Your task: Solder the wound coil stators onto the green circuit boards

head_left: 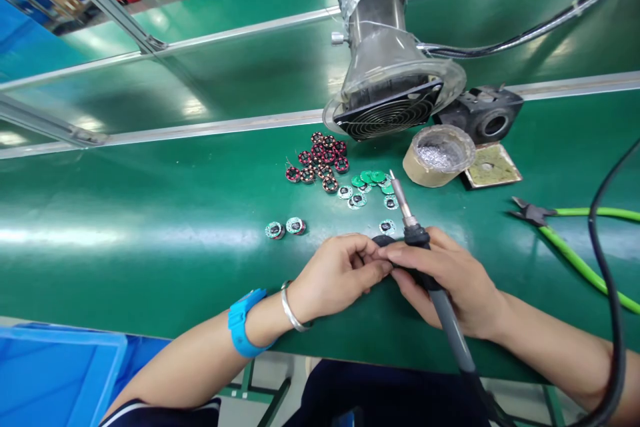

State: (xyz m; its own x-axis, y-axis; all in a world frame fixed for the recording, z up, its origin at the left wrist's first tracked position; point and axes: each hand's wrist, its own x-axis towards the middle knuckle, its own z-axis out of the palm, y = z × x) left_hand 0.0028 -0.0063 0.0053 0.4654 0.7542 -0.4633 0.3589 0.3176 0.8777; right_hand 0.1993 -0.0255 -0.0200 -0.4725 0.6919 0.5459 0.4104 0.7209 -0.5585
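My right hand (453, 280) is wrapped round a soldering iron (419, 235), its bare metal tip pointing up and away from me. My left hand (343, 273) is closed in a pinch, its fingertips meeting those of my right hand. What the left fingers hold is hidden. Just behind the fingertips shows the edge of a dark round thing (383, 240). A single round circuit board (387, 227) lies just beyond it. Several more green circuit boards (373, 178) lie loose farther back, beside a heap of small copper-wound coils (320, 157).
Two coils topped with boards (295, 225) stand left of my hands. A fume extractor (395, 103) hangs over the back. To the right are a tub of solder scraps (439, 155), a sponge tray (493, 165), an iron stand (487, 117) and green-handled cutters (555, 223). The iron's cable (607, 267) loops at right.
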